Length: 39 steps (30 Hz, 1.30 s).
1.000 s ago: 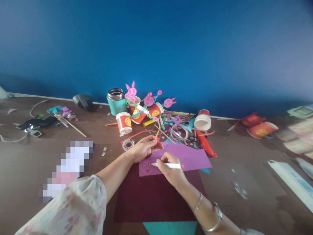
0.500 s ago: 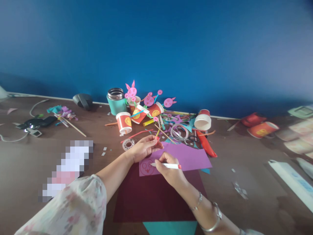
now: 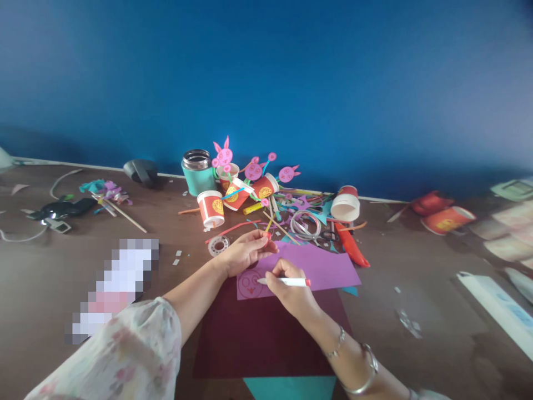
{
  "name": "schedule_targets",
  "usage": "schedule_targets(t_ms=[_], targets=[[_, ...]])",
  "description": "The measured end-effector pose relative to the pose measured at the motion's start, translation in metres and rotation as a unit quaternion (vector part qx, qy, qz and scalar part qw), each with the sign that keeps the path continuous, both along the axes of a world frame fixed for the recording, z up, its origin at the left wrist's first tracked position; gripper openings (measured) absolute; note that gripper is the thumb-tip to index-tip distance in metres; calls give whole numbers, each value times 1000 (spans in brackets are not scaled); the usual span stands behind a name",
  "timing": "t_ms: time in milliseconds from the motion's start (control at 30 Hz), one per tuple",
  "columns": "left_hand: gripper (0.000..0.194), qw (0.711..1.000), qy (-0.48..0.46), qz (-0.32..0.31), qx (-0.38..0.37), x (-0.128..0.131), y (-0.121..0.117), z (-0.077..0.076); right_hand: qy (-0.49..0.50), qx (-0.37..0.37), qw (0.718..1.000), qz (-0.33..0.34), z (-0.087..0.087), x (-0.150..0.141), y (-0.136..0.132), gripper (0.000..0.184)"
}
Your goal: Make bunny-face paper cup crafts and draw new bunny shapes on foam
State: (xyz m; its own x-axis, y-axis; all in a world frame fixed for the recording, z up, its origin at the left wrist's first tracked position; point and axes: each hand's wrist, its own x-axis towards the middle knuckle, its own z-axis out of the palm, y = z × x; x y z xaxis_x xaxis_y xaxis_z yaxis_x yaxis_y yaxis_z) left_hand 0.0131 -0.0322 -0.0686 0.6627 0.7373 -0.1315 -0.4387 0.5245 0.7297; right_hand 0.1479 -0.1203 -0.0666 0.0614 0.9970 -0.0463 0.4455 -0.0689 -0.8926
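Note:
My right hand (image 3: 289, 284) is closed round a white marker (image 3: 296, 282) with a red end, its tip on the drawn face. The face, with round eyes and a mouth in a circle, is at the left end of a purple sheet of paper (image 3: 316, 269). My left hand (image 3: 249, 248) rests at the sheet's upper left edge, thumb and finger pinching a small red marker cap (image 3: 267, 236). Under the purple sheet lies a dark maroon sheet (image 3: 266, 344). A tape roll (image 3: 219, 245) lies just left of my left hand.
Behind the paper stand red paper cups (image 3: 211, 209) with pink animal cut-outs (image 3: 225, 156) and a teal thermos (image 3: 197, 175). Scissors, straws and scraps crowd around a cable ring (image 3: 306, 225). A red tool (image 3: 352, 245) lies at right; a white power strip (image 3: 497, 311) is farther right.
The marker's tip has shifted very slightly to the right over the drawn face. My left hand and the paper look the same.

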Motion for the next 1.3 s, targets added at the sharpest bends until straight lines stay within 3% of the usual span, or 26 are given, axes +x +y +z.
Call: schedule_targets(t_ms=[1300], targets=[[18,1000,-5,-4,4,0,1,-5,-6,-7,1000,1,0,0,1,25]])
